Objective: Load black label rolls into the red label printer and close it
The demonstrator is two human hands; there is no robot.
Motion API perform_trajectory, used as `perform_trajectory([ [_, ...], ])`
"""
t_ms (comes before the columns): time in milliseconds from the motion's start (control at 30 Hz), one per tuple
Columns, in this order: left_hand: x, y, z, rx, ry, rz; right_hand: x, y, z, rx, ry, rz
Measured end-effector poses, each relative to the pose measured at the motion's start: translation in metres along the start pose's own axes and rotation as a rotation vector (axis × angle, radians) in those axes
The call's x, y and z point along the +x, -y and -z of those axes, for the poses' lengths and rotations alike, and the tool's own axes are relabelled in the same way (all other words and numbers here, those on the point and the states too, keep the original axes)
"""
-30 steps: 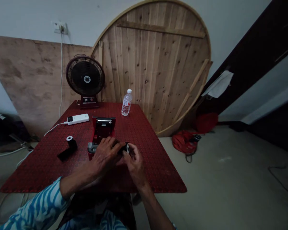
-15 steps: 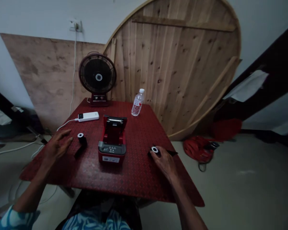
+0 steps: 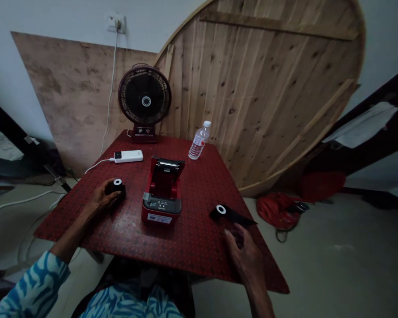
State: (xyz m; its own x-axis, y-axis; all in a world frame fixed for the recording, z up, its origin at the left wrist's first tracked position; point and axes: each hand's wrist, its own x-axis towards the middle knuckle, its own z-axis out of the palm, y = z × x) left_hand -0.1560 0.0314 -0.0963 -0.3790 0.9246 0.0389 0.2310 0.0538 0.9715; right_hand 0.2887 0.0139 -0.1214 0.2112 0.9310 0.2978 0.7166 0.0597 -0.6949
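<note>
- Our left hand (image 3: 101, 196) is curled around the left roll (image 3: 118, 187), thumb and fingers closed in on its dark side, with the pale ringed end facing up.
- We see that roll on the left part of the red patterned worktop (image 3: 192, 243), nearer to us than the white power bank (image 3: 129, 156).
- Our right hand (image 3: 247, 254) holds nothing that we can see; its thumb and fingers are parted, and it is just on our side of the right roll (image 3: 220, 210). We cannot tell whether its fingertips touch the worktop.
- The right roll stands on the worktop with its white end up, and a loose black strip (image 3: 242, 217) runs from it toward the right edge.
- Between our two hands sits a red and black printer (image 3: 162, 207), its lid (image 3: 168, 167) raised at the back and its bay open to view.
- Farther back we have a clear bottle (image 3: 199, 141) with a white cap, upright, and a dark fan (image 3: 145, 97) near the far edge.
- Behind the worktop we see a big round wooden panel (image 3: 252, 88) by the wall.
</note>
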Motion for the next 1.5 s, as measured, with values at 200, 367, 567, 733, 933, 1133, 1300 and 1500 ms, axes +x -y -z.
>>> perform_trajectory([
  [200, -0.012, -0.026, 0.004, -0.043, -0.035, 0.060, -0.032, 0.005, -0.002, -0.001, -0.027, 0.079],
  [367, -0.045, -0.071, 0.001, -0.262, 0.082, 0.054, -0.047, 0.052, -0.008, 0.175, 0.039, 0.243],
  [567, -0.082, -0.085, -0.031, -0.426, 0.378, -0.036, -0.053, 0.135, -0.031, 0.592, 0.327, 0.273],
  [733, -0.095, -0.085, -0.050, -0.390, 0.554, -0.154, -0.056, 0.163, -0.042, 0.795, 0.423, 0.282],
  [933, -0.097, -0.081, -0.052, -0.382, 0.545, -0.141, -0.052, 0.159, -0.036, 0.718, 0.327, 0.440],
  [1133, -0.093, -0.089, -0.040, -0.310, 0.542, -0.256, -0.048, 0.161, -0.028, 0.618, 0.299, 0.534],
  [1300, -0.095, -0.108, -0.041, 0.037, 0.562, -0.416, -0.046, 0.164, -0.027, 0.614, 0.330, 0.514],
  [1500, -0.092, -0.110, -0.043, 0.121, 0.714, -0.259, -0.045, 0.157, -0.035, 0.745, 0.446, 0.345],
])
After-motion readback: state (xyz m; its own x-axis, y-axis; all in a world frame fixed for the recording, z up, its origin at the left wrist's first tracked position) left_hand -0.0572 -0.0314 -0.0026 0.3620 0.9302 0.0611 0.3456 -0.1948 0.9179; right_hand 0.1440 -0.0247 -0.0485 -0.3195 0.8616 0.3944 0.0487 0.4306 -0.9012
